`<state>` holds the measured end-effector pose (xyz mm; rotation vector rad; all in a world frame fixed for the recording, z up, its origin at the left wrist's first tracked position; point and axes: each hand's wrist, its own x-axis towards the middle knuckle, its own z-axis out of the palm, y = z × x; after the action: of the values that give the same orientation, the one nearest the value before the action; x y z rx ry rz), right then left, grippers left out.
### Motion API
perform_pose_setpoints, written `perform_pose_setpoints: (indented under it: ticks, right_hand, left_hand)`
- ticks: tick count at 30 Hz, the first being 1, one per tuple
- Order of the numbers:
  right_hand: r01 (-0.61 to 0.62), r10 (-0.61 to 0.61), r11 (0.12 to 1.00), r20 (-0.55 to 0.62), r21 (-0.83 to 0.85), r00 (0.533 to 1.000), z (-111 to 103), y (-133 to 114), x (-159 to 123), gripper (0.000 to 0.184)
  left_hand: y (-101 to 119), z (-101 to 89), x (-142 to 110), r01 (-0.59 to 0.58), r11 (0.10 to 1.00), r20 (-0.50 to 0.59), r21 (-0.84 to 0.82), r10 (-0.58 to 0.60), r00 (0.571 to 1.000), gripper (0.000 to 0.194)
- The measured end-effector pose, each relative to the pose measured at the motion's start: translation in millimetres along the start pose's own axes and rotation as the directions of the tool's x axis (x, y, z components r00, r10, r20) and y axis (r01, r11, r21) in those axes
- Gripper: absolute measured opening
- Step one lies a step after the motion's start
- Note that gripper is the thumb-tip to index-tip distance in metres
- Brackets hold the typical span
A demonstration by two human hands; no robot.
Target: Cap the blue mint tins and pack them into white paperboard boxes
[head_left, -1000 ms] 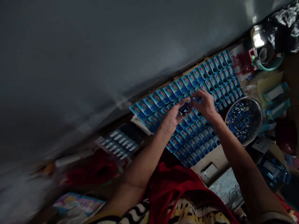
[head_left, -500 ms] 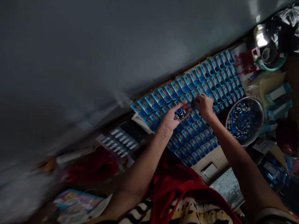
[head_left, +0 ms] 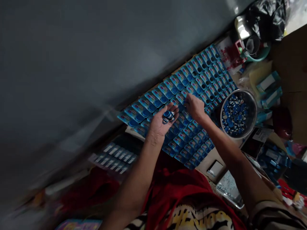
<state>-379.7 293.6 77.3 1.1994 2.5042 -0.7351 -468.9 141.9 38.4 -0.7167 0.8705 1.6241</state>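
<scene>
My left hand is turned palm up over the middle of the sheet, cupping several small round blue caps with silvery rims. Just to its right, my right hand is pinched low over the blue blister cards; its fingertips are partly hidden, so what they hold cannot be made out. The cards lie side by side in slanting rows. Many on the left show a blue disc at one end, while several at the upper right show a dark round spot there.
A metal bowl of similar blue and silver caps stands right of the cards. Beyond it lie teal boxes and a black plastic bag. A small white box and clear tray sit nearer. A grey wall borders the far side.
My right hand has moved away from the caps in my left palm and down to the cards. The left hand has opened flatter around its caps. The whole view has shifted to the right.
</scene>
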Motion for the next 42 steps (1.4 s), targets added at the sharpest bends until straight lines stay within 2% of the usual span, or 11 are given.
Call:
perform_pose_setpoints:
  ticks: [2,3,5,7,10,12,14,27,33,37,42]
  right_hand:
    - [-0.007,0.005,0.975,0.006,0.221,1.000,6,15,-58,0.019]
    - [-0.095,0.071,0.849,0.065,0.519,0.995,9,25,-89,0.030]
    - [-0.349,0.196,0.380,0.294,0.857,0.935,13,52,-147,0.039]
    - [-0.369,0.289,0.218,0.301,0.904,0.909,13,88,-187,0.063]
    - [-0.301,0.468,-0.047,0.288,0.952,0.836,10,146,-206,0.074]
    - [-0.146,0.602,-0.262,0.280,0.954,0.748,8,181,-199,0.056]
    - [0.019,0.703,-0.327,0.230,0.945,0.673,6,209,-187,0.029]
    - [-0.105,0.680,0.047,0.045,0.993,0.732,-53,233,-108,0.028]
    - [-0.373,0.620,0.182,0.189,0.910,0.762,-30,194,-145,0.057]
    - [-0.083,0.314,0.615,-0.147,0.784,0.938,13,130,-149,0.039]
    - [0.171,-0.034,0.893,-0.317,0.416,0.948,29,83,-103,0.030]
  left_hand:
    - [-2,-9.2,-5,0.004,1.000,-0.009,-0.003,-0.004,1.000,0.018]
    - [-3,-13.2,-8,0.006,1.000,-0.011,-0.005,-0.006,1.000,0.019]
    - [-7,-18.3,-14,0.023,1.000,-0.019,-0.008,-0.023,1.000,0.022]
    - [-13,-18.9,-19,0.053,0.999,-0.020,-0.005,-0.053,0.998,0.025]
    - [-24,-13.1,-24,0.087,0.996,0.021,0.011,-0.087,0.996,0.029]
    - [-32,-8.1,-26,0.100,0.995,0.050,0.025,-0.101,0.994,0.029]
    - [-39,-5.2,-27,0.113,0.993,0.064,0.036,-0.115,0.991,0.028]
    - [-40,1.9,-34,0.043,0.998,0.173,0.052,-0.051,0.984,0.028]
    - [-63,25.8,-10,0.102,0.992,0.262,0.080,-0.120,0.958,0.031]
    - [-76,28.8,3,0.140,0.983,0.268,0.117,-0.167,0.949,0.035]
    - [-81,29.2,9,0.147,0.978,0.245,0.147,-0.180,0.953,0.037]
